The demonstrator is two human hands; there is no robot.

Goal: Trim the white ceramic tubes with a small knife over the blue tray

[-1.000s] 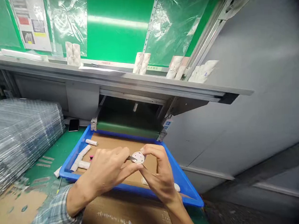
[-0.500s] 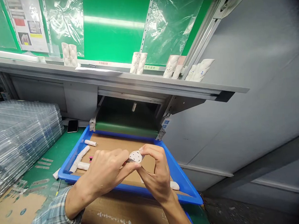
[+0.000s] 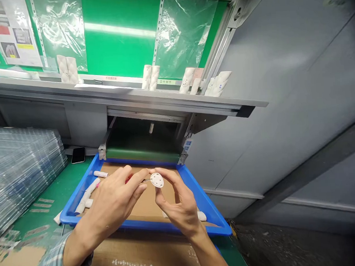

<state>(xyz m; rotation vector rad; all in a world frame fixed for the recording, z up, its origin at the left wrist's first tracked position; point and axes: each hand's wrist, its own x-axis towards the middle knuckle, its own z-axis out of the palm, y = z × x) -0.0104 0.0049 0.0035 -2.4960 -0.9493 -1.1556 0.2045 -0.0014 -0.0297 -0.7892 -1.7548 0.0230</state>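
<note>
White perforated disc (image 3: 157, 180): one, held in the air above the middle of my blue plastic tray (image 3: 77, 194), pinched at its rim between thumb and forefinger of my right hand (image 3: 178, 211). Also one thin metal tool (image 3: 146, 180), pressed between the fingertips of my left hand (image 3: 116, 202), its tip at the disc's edge; contact too small to tell. Beneath, in tray: cardboard liner (image 3: 148, 201), white tubes (image 3: 100, 174).
</note>
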